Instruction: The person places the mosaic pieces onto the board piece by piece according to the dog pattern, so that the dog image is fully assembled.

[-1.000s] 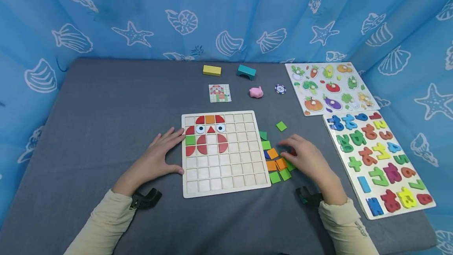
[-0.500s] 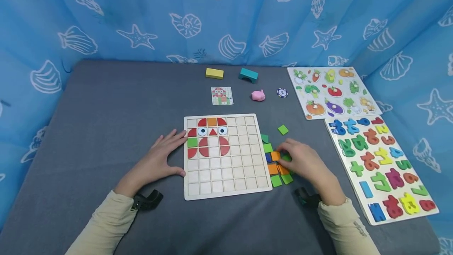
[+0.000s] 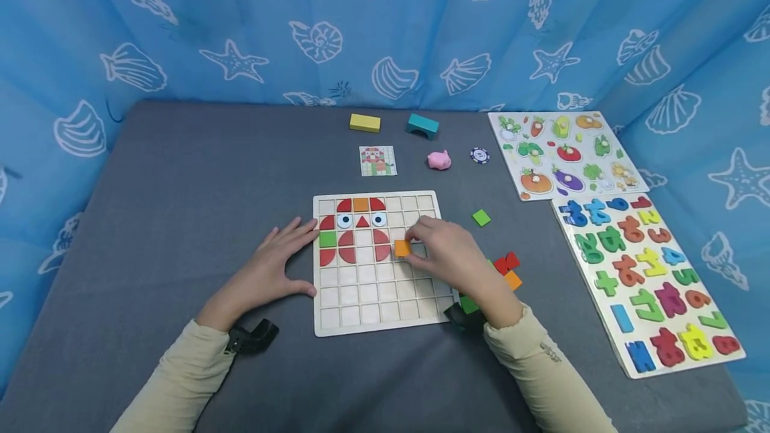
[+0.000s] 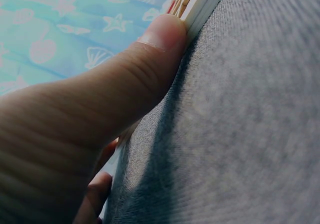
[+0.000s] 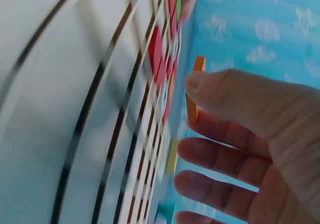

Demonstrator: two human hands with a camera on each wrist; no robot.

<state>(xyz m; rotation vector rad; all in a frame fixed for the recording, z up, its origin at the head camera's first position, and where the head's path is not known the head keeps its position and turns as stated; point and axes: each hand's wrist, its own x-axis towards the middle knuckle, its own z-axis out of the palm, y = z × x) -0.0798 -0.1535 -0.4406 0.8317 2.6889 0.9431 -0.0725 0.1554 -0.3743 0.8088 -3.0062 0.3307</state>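
Note:
A pale wooden grid board (image 3: pixel 385 333) lies on the table, with red, green and orange tiles and two eye tiles (image 3: pixel 345 220) set in its upper left cells. My right hand (image 3: pixel 448 252) pinches an orange square tile (image 3: pixel 402 248) between thumb and fingers above the board's middle. In the right wrist view that orange tile (image 5: pixel 192 90) is seen edge-on, apart from the board. My left hand (image 3: pixel 271 271) rests at the board's left edge, fingers extended; its thumb (image 4: pixel 162 34) touches the board's side in the left wrist view.
Loose tiles lie right of the board, including red (image 3: pixel 506 262) and orange (image 3: pixel 513 279), partly hidden by my right arm. A green tile (image 3: pixel 481 218) sits apart. Behind are a pattern card (image 3: pixel 377 161), pink pig (image 3: pixel 439 160), poker chip (image 3: pixel 479 156) and blocks. Puzzle boards (image 3: pixel 652 286) stand right.
My right hand has picked an orange square tile out of the loose pile and carried it left over the board. The left hand has stayed at the board's edge.

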